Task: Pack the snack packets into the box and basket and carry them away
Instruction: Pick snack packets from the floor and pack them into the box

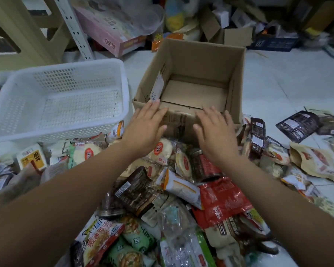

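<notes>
From the head view, the cardboard box (pixel 237 83) stands open on the floor (pixel 278 83), with the white basket (pixel 66 68) just left of it. The left hand (pixel 146 126) and right hand (pixel 214 132) reach to the box's near wall, fingers straight and holding nothing, above the snack packets (pixel 181 189) heaped before the box.

This looks like a cluttered storeroom. Snack packets (pixel 220 201) are heaped on a pale tiled floor (pixel 278 83), and torn cardboard cartons (pixel 237 36) are piled along the back. A perforated metal shelf post (pixel 73 27), a beige plastic stool (pixel 27 35) and a pink box (pixel 108 35) stand close by.
</notes>
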